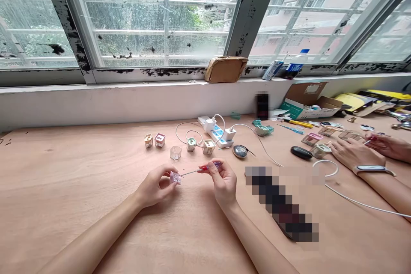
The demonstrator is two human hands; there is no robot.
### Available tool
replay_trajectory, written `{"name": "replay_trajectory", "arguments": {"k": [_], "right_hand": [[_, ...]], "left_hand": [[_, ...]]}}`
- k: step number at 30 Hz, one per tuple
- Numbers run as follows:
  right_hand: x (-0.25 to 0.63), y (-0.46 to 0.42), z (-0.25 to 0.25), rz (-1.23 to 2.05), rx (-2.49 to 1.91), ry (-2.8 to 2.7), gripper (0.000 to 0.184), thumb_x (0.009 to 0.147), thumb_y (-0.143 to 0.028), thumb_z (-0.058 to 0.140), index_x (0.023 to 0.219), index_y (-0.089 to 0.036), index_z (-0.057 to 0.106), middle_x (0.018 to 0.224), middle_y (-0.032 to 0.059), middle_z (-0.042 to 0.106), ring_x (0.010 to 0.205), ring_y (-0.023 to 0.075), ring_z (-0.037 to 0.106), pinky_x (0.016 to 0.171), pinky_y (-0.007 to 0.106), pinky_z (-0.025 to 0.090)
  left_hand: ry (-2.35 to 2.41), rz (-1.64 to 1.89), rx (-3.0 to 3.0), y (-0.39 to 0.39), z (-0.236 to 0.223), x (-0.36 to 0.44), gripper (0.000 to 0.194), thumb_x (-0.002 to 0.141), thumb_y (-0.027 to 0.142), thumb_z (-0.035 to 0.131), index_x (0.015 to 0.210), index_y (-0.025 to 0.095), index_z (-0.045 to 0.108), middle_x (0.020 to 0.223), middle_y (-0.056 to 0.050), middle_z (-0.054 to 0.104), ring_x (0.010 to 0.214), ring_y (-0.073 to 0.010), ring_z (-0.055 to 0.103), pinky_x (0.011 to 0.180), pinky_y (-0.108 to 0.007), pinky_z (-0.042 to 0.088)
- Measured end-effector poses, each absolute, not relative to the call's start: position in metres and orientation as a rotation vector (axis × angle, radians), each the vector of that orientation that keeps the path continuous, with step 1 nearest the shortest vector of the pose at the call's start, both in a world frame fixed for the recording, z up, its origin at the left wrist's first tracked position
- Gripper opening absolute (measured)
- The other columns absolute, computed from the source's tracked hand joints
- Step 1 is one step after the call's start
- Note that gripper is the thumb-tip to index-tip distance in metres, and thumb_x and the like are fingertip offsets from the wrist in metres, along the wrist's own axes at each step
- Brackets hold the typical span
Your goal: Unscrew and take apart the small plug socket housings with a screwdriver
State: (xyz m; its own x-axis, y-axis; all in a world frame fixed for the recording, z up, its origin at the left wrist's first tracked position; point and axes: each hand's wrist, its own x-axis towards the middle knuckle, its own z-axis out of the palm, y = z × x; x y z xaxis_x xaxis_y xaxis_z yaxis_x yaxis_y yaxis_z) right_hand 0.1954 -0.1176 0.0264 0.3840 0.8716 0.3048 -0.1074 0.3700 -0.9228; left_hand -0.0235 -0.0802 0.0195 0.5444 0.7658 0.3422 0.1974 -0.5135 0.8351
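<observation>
Between the fingers of my left hand [157, 186] is a small pinkish-purple plastic part [175, 178], held just above the wooden table. My right hand [224, 182] grips a screwdriver [210, 166] by its red and purple handle. Its thin metal shaft points left, and the tip reaches the edge of the plastic part; whether it sits in a screw is too small to tell. Behind my hands stand a clear plastic cup-like shell [175, 152] and several small lantern-like boxes, among them a yellow one [148, 140], a pink one [159, 139] and a green one [191, 144].
A power strip [218, 132] with white plugs and cables lies behind my right hand. Right of it are a round dark object [240, 151] and a pixelated dark slab [279, 205]. At the right, another person's hands [356, 154] work among small plastic parts, near an open carton [313, 105].
</observation>
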Motion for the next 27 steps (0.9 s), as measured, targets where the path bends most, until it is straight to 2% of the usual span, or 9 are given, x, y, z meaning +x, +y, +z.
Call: {"name": "replay_trajectory", "arguments": {"k": [17, 27], "right_hand": [[0.1895, -0.1181, 0.0255, 0.837, -0.937, -0.985, 0.033, 0.082, -0.047, 0.071, 0.086, -0.018, 0.057, 0.077, 0.0045, 0.069, 0.070, 0.0200, 0.070, 0.069, 0.038, 0.062], [0.1900, -0.1151, 0.0232, 0.838, -0.918, -0.972, 0.034, 0.080, -0.046, 0.074, 0.085, -0.016, 0.058, 0.072, 0.0041, 0.068, 0.066, 0.0193, 0.069, 0.064, 0.036, 0.063]], "left_hand": [[0.723, 0.898, 2.083, -0.0808, 0.0219, -0.0228, 0.022, 0.089, 0.019, 0.057, 0.110, 0.019, 0.060, 0.104, -0.007, 0.066, 0.094, -0.0146, 0.064, 0.089, -0.027, 0.053], [0.660, 0.960, 2.188, -0.0789, 0.0196, -0.0210, 0.012, 0.086, 0.017, 0.060, 0.098, 0.018, 0.063, 0.103, -0.006, 0.065, 0.090, -0.0119, 0.062, 0.082, -0.024, 0.052]]}}
